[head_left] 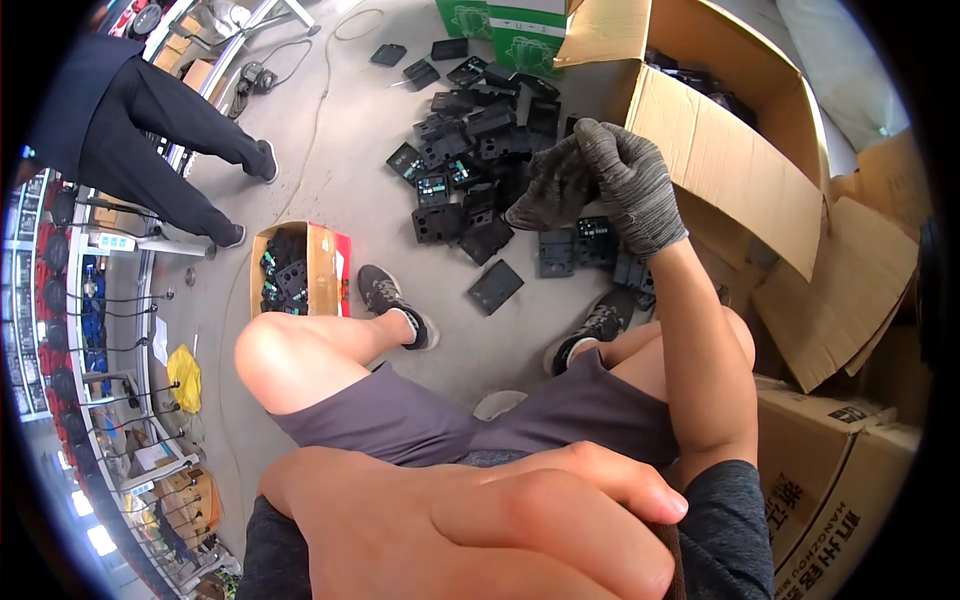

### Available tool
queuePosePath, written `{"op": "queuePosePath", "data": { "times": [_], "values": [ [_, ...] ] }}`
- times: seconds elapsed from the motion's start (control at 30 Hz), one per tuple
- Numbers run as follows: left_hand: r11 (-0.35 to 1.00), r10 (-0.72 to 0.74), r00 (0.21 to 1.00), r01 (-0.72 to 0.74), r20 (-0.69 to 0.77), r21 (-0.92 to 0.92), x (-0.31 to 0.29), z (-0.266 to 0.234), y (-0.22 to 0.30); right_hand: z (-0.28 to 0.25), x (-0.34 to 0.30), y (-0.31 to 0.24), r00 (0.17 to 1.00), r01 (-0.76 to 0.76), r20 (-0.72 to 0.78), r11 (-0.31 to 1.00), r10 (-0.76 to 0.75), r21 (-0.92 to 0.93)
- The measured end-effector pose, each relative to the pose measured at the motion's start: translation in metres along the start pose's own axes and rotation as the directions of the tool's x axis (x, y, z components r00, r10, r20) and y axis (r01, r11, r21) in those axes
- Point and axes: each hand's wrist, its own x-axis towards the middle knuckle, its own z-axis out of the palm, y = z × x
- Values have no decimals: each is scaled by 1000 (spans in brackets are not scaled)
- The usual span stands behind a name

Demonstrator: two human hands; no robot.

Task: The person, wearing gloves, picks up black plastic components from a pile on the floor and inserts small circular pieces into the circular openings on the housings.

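Observation:
My right hand (635, 195), in a grey knitted glove, is raised over the pile of black plastic casings (480, 140). Its fingers are closed on what looks like a loose grey glove (550, 188), darker and hanging to the left. Bare and very close to the camera, my left hand (500, 530) fills the lower middle with its fingers curled. A dark brown strip (672, 550) shows by its fingertips; what the hand holds is mostly hidden. Several casings lie open, showing green circuit boards.
A small open carton (328, 270) of black parts stands beside my left shoe. At the right is a large open cardboard box (735, 150), with closed cartons (815, 460) nearer me. Green boxes (525, 40) stand behind the pile. Another person (150, 130) stands by racks at the left.

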Motion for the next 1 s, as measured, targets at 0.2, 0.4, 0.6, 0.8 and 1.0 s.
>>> {"op": "queuePosePath", "data": {
  "times": [0.2, 0.4, 0.6, 0.8, 1.0],
  "values": [
    [969, 196, 980, -195, -9, -151, -8, 3, -28, 3, 1, 3, 999, 24, 47, 999, -23, -28],
    [976, 182, 978, -192, 101, 102, 7, -14, -5, 4, 0, -3, 996, 70, 54, 997, -70, 18],
    [893, 397, 719, -447, 570, -59, 17, -78, -30, 1, -5, -1, 998, 50, 50, 999, -49, -18],
    [879, 84, 771, -356, 631, 318, 28, -24, -21, 14, -9, -2, 995, 15, 102, 999, -18, 29],
    [610, -63, 627, -592, 777, 527, 47, 11, -26, 9, -5, -13, 995, 48, 84, 998, -50, 27]
  ]
}}
